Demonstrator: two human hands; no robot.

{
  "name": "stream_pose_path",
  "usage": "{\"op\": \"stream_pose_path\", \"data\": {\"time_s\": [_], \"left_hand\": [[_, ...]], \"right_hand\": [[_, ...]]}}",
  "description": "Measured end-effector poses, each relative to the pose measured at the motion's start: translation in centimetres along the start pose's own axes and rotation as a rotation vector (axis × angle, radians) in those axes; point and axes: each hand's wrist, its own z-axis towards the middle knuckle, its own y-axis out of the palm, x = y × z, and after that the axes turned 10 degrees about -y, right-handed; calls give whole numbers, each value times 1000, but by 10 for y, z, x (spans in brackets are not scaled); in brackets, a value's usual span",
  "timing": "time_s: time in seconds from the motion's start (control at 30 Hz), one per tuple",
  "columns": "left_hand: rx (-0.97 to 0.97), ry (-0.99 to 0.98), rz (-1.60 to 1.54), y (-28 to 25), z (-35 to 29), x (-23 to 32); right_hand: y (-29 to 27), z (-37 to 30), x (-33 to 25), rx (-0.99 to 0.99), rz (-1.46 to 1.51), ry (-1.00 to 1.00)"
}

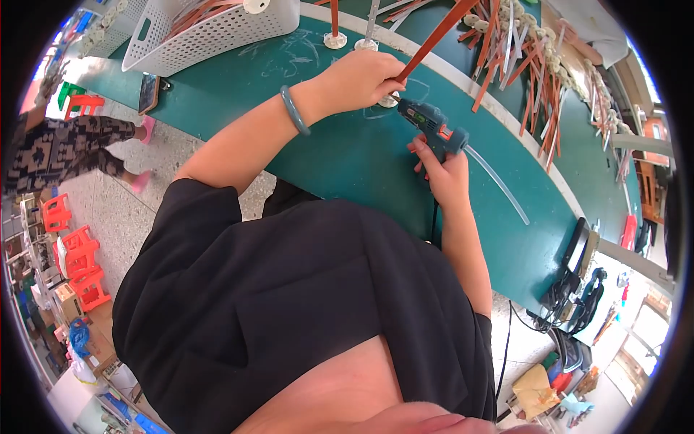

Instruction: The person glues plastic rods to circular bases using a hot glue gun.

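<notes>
Left hand (358,81) pinches red-brown strip (437,39); right hand (445,172) wraps glue gun (425,118); two other strips (335,17) upright, this one likely mid-gluing

Left of the green table (347,159) stretches a pale speckled floor (119,210) with red plastic stools (77,249) (several, close together); right of the table, a bright window (653,325).

No legible text or number found. The glue gun (432,126) bears a marking (415,114), apparently printed, too small to read; pale scrawls (287,58) on the green table (347,155) form no readable characters.
</notes>
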Motion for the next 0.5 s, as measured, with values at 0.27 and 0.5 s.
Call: {"op": "stream_pose_path", "data": {"time_s": [0.27, 0.5], "left_hand": [[4, -18, -5, 0, 1, 1], [21, 16, -27, -6, 4, 6]], "right_hand": [[4, 3, -1, 10, -62, -41], [2, 6, -3, 68, -154, -113]]}}
